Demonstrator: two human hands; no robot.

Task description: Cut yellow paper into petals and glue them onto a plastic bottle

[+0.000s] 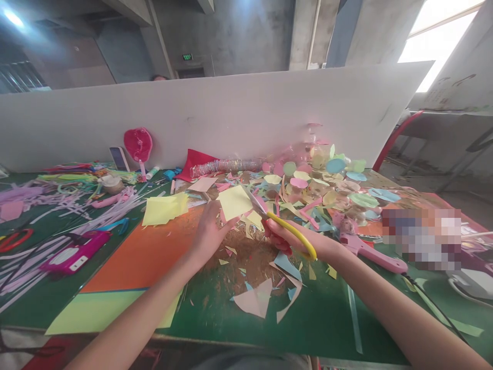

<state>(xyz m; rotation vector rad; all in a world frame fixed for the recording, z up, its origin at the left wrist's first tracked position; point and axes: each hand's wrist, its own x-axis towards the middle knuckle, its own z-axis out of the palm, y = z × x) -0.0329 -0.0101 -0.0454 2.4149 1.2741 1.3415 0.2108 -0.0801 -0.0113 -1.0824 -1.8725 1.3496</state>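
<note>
My left hand (210, 231) pinches a sheet of pale yellow paper (234, 202) by its lower edge, above a green cutting mat (327, 313). My right hand (304, 239) grips a pair of scissors (287, 228) with yellow and red handles. The scissor blades (256, 200) reach up to the right edge of the yellow sheet and appear to touch it. My fingers hide part of the handles. Paper scraps in pink, blue and yellow (265, 298) lie under and in front of my hands.
A heap of pastel paper circles and scraps (327, 190) lies right of my hands. An orange sheet (142, 252) and yellow paper (165, 209) lie to the left, with pipe cleaners (69, 205) beyond. A pink-handled tool (373, 254) lies at right. A white partition (231, 113) stands behind the table.
</note>
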